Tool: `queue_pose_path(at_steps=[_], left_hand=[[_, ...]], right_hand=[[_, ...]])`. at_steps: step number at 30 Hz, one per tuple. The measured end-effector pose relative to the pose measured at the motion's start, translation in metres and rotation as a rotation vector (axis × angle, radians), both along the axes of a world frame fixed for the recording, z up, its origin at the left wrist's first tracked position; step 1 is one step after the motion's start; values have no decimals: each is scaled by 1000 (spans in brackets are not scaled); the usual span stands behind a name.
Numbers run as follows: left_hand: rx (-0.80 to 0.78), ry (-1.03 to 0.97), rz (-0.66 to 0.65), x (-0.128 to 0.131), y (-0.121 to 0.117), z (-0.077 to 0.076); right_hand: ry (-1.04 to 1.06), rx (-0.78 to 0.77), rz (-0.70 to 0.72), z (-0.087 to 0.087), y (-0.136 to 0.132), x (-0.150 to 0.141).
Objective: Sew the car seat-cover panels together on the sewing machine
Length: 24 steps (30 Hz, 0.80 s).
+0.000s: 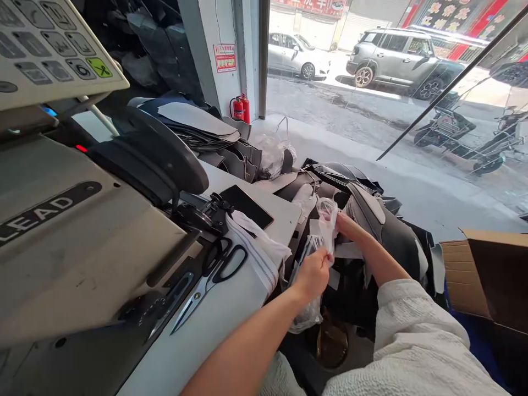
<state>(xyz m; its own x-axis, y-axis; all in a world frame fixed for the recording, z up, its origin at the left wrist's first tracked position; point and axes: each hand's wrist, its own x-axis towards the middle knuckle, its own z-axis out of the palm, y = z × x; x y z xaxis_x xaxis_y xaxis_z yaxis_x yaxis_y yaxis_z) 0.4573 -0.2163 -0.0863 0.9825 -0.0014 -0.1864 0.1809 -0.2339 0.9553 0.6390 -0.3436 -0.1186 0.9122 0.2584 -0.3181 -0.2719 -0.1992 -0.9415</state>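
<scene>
- Holding a clear plastic bag (328, 234) with both hands seems to be the step I'm doing.
- My left hand (312, 273) is curling tight around the bag's middle.
- My right hand (340, 220) is touching the top part; the plastic is hiding some of it, so I can't tell how tightly it's gripping.
- The bag is hanging just beside the white table (231, 311), near a pile of grey and black pieces (398, 250).
- My left arm (256, 335) is reaching up from below; my right arm (377, 250) is slanting in from the right, with its hand sitting farther away.
- I'm guessing the next move is calling for gentle hands, because the plastic is looking thin.
</scene>
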Motion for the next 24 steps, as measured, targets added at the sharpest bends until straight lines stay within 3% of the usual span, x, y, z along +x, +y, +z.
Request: queue_pose_path(at_steps=[3,6,12,17,21,24], left_hand=[[39,-41,-98,-6,-5,0],[101,-103,-169,-13,-10,0],[305,-60,-103,-24,-6,-8],[383,-75,-256,-37,-12,-12],[476,-152,-292,-38,-13,-15],[576,-188,-307,-37,-12,-19]], right_hand=[[-42,25,155,0,-22,-53],[-162,11,215,14,-29,-70],[-485,-23,8,59,-7,-28],[-671,-180,-211,87,-19,11],[-735,-411,-245,79,-37,19],[-742,-506,-56,51,-33,-2]])
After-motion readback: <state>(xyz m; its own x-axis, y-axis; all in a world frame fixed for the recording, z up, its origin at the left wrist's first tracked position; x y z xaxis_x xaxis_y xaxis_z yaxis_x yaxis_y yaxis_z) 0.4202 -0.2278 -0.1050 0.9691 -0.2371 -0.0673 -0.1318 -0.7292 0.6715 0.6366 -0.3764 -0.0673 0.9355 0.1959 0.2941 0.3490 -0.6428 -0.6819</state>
